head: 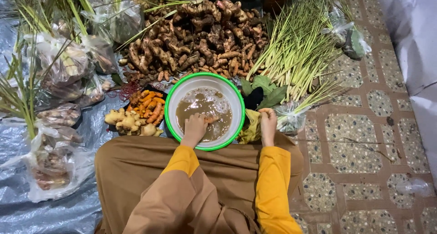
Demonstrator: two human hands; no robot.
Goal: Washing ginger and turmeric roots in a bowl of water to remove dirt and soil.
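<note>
Left hand [195, 128] in muddy water of green-rimmed white basin [175, 97], fingers curled around small orange root [211, 120], right hand [267, 123] clenched beside basin, grasp unclear, near yellow cloth [250, 129]

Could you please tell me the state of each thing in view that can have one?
Basin: filled with muddy, foamy water.
Left hand: dipped in the water, fingers on an orange root.
Right hand: outside the basin, closed on a yellow cloth.
Turmeric pile: loose, dry.
Ginger: loose, beside the basin.
Lemongrass: laid in a heap.
Plastic bags: filled.
</note>
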